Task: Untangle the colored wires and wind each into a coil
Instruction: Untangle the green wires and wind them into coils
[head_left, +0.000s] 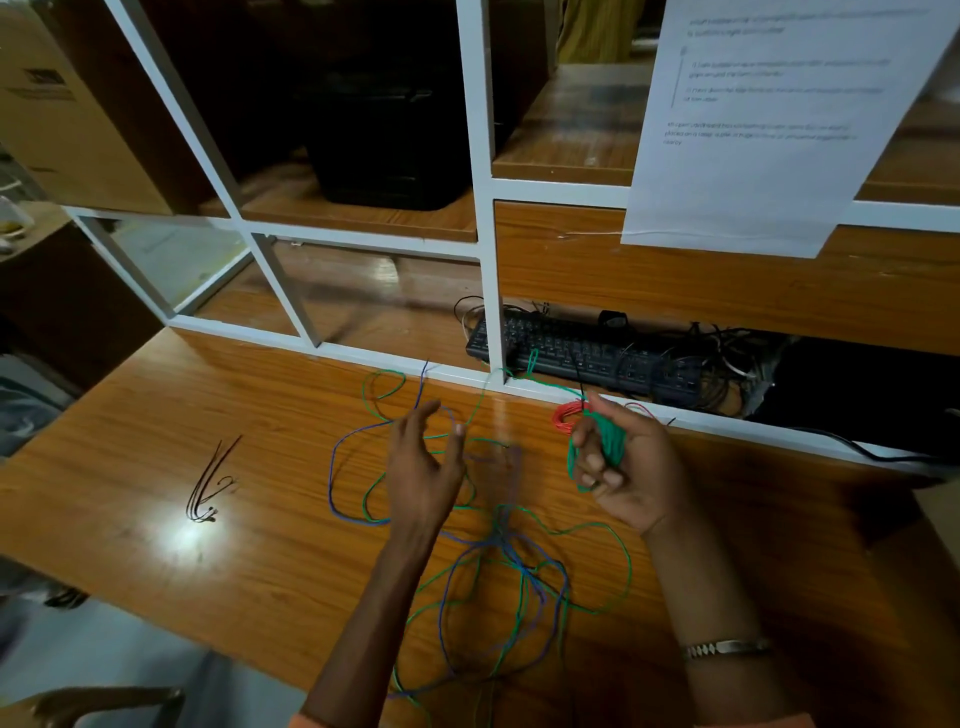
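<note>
Loose tangle (509, 561): green and blue wires, knotted on desk (208, 571) nearest me; left to do.
Left hand (421, 467): fingers spread, holding nothing, above strands.
Right hand (623, 467): curled round part-wound green coil (608, 439).
Red coil (567, 415): beyond it, looks finished.

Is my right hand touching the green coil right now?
Touching. The head view shows the right hand with fingers curled round the green coil.

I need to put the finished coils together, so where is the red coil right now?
In the head view the red coil lies on the wooden desk right of centre, just beyond the right hand, near the keyboard.
</note>
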